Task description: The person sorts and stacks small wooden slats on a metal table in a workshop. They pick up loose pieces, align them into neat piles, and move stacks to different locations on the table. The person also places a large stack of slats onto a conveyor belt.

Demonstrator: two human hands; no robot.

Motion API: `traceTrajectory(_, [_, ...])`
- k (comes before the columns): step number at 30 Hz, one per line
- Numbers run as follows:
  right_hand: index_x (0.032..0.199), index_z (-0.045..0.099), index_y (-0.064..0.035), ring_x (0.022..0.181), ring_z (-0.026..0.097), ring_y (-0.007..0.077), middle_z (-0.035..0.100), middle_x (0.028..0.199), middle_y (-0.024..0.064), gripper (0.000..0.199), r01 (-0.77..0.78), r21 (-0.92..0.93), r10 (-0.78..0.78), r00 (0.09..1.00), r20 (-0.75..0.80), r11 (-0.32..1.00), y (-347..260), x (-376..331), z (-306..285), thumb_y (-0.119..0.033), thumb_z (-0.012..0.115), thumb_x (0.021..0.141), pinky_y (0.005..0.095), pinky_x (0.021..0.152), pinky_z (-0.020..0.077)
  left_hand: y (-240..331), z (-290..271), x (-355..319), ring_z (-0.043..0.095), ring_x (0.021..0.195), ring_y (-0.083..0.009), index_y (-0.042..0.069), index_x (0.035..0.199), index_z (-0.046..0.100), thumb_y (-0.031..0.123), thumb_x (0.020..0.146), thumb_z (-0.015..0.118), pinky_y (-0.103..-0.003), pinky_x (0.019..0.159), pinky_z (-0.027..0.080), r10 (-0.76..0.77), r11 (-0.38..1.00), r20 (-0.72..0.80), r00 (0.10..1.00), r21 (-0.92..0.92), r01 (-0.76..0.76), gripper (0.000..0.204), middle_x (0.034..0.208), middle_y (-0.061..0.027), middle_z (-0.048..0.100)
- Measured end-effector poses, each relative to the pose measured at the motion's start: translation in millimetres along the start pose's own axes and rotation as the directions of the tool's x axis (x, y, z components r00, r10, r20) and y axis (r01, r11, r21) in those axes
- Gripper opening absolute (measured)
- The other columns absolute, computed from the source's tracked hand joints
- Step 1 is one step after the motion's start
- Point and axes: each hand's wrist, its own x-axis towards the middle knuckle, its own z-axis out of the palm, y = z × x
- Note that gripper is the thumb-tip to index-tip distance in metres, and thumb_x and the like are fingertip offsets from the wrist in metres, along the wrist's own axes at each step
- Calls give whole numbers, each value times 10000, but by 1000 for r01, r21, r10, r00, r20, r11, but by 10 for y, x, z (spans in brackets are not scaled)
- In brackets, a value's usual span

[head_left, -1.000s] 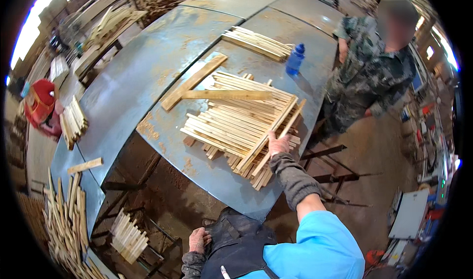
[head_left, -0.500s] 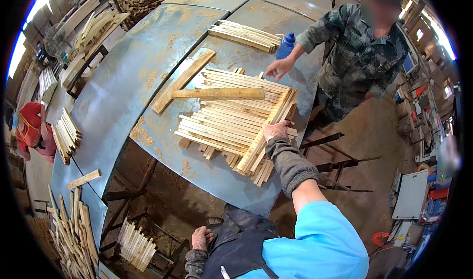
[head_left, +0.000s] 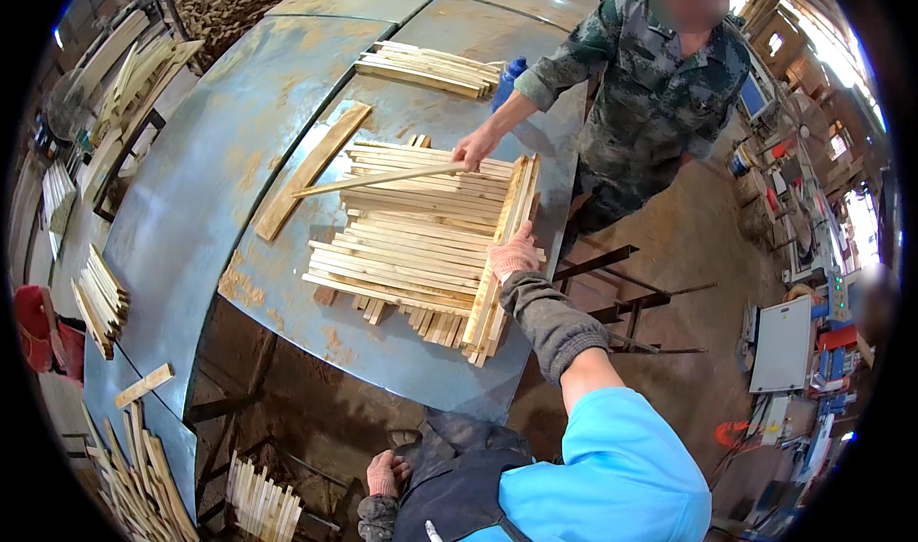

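Observation:
My right hand (head_left: 516,252), in a knit glove, is closed on a wooden strip (head_left: 499,265) that lies crosswise with others over the right end of a layered stack of pale wooden strips (head_left: 411,266). The fingertips are partly hidden. My left hand (head_left: 387,472), also gloved, hangs low beside the dark apron with its fingers curled and nothing visible in it. Across the table a co-worker's bare hand (head_left: 475,147) holds the right end of a narrow board (head_left: 382,178) above the stack. A wider board (head_left: 314,171) lies flat to the left of the stack.
The metal-topped table (head_left: 206,174) is dusted with sawdust. A strip bundle (head_left: 430,69) and a blue bottle (head_left: 510,81) stand farther back. More strips (head_left: 103,298) lie at left. Black metal bars (head_left: 622,303) jut out at right. Cut pieces (head_left: 260,499) rest below the table.
The co-worker's hand has reached left and taken hold of the board on the stack, tilting it onto its edge. My view has shifted; my right hand stays on the crosswise strips.

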Motion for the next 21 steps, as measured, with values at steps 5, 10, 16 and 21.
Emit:
traceTrajectory(5, [1773,15,-132,1541,464,387,238,1804,184,1143,59,-393,-53,998,26,917,347,711,519,-501,714,947,526,1188,484,203,183,-94,625,689,-226,42,1224,614,247,1061,683,-406,602,571,31,992,-77,997,124,-21,271,907,-108,628])
traceTrajectory(10, [1773,2,-161,1452,544,384,388,1701,163,1157,49,-123,-52,999,-17,991,69,-34,253,-571,709,954,598,1125,509,184,128,-76,588,654,-239,57,1153,589,212,1061,663,-420,572,532,-14,997,-57,998,81,19,195,844,-106,584])
traceTrajectory(16, [1773,-24,-176,1481,525,403,348,1741,175,1201,43,-64,-40,998,52,997,144,-1,144,-596,737,945,611,1153,485,124,49,143,701,746,-307,52,1238,645,246,1021,699,-457,642,597,3,977,-145,989,212,29,296,926,-148,700])
traceTrajectory(21, [1769,25,-131,1517,477,433,342,1742,242,1229,119,56,-123,990,71,991,263,-120,34,-615,762,913,496,1261,405,122,-9,237,701,762,-272,49,1338,629,286,1034,689,-450,660,637,39,969,-133,990,246,-5,390,1046,-171,712])
